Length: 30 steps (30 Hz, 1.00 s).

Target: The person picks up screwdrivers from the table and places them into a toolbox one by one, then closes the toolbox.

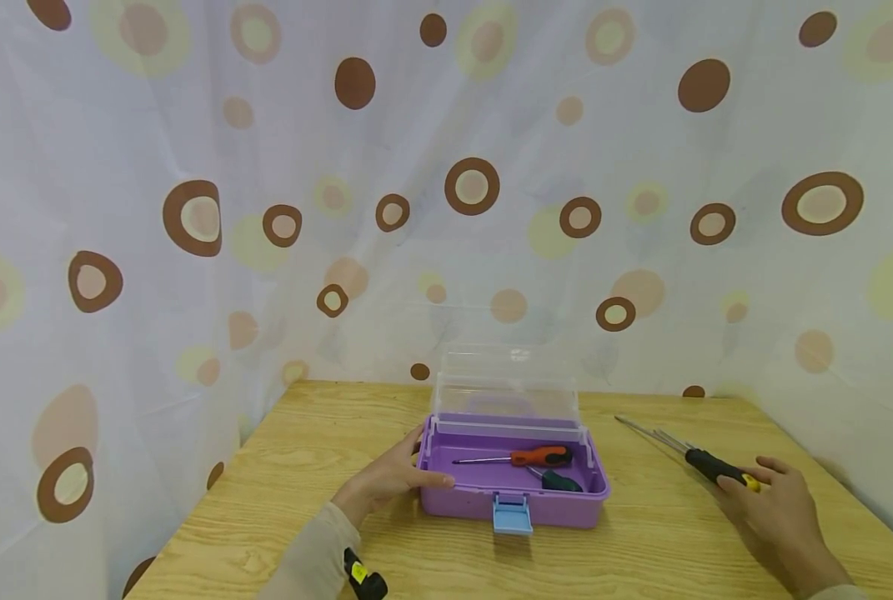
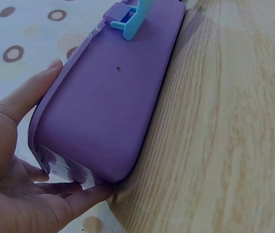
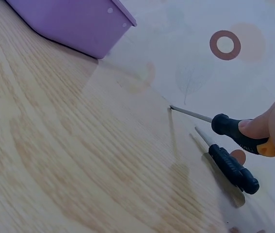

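Note:
A purple toolbox point(image 1: 476, 502) with a raised clear lid point(image 1: 506, 385) stands on the table. My left hand point(image 1: 389, 479) grips its left end, thumb along the front rim and fingers around the end wall. Inside lie an orange-and-black screwdriver point(image 1: 542, 456) and a dark green-handled screwdriver point(image 1: 561, 481). To the right of the box, my right hand point(image 1: 780, 504) holds a screwdriver point(image 3: 229, 127) by its black and yellow handle, its shaft pointing away to the left. Below it in the right wrist view, another black-handled tool point(image 3: 229, 167) lies on the table.
A light blue latch point(image 1: 512, 517) hangs down at the box's front. The wood-grain table point(image 1: 326, 433) meets a dotted curtain point(image 1: 393, 275) at the back and both sides. A black strap piece with a yellow mark point(image 1: 363, 575) is on the left sleeve.

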### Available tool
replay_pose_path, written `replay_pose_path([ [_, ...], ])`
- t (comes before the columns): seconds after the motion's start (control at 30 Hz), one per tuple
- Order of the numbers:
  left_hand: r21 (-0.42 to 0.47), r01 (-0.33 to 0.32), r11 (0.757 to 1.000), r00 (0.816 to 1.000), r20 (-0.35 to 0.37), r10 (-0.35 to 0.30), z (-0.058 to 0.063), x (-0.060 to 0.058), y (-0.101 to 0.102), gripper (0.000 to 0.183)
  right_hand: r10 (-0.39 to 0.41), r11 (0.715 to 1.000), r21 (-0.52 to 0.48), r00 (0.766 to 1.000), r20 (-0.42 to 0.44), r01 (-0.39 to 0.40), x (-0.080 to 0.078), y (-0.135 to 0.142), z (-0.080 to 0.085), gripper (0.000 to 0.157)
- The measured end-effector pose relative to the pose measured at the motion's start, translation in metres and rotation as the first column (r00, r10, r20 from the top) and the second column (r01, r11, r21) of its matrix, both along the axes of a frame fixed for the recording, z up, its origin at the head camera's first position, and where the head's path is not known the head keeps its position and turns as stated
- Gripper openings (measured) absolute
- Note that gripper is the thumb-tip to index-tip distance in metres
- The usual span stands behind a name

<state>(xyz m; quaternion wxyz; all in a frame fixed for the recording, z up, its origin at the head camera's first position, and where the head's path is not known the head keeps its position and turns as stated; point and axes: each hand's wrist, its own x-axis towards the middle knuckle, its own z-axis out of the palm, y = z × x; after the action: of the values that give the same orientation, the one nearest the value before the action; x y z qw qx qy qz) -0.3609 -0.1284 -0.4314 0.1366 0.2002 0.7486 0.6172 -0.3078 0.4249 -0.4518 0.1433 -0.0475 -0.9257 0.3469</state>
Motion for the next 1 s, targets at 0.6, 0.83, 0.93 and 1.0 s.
replay_pose_path([
  [0.6, -0.018, -0.018, 1.000, 1.000, -0.001, 0.018, 0.001, 0.003, 0.000, 0.118, -0.022, 0.992, -0.127, 0.997, -0.076, 0.012, 0.000, -0.003, 0.006, 0.079],
  [0.83, -0.020, -0.018, 1.000, 1.000, -0.006, 0.017, 0.000, 0.002, 0.000, 0.119, -0.028, 0.978, -0.210, 0.999, -0.046, 0.018, 0.001, -0.005, 0.015, 0.083],
  [0.93, -0.018, -0.020, 1.000, 1.000, -0.003, 0.020, -0.001, 0.001, 0.000, 0.118, -0.026, 0.972, -0.234, 0.999, -0.032, 0.018, 0.002, -0.007, 0.020, 0.082],
  [1.0, -0.016, -0.021, 1.000, 1.000, 0.000, 0.021, -0.001, 0.001, 0.000, 0.118, -0.025, 0.969, -0.246, 0.999, -0.023, 0.018, 0.003, -0.009, 0.023, 0.083],
])
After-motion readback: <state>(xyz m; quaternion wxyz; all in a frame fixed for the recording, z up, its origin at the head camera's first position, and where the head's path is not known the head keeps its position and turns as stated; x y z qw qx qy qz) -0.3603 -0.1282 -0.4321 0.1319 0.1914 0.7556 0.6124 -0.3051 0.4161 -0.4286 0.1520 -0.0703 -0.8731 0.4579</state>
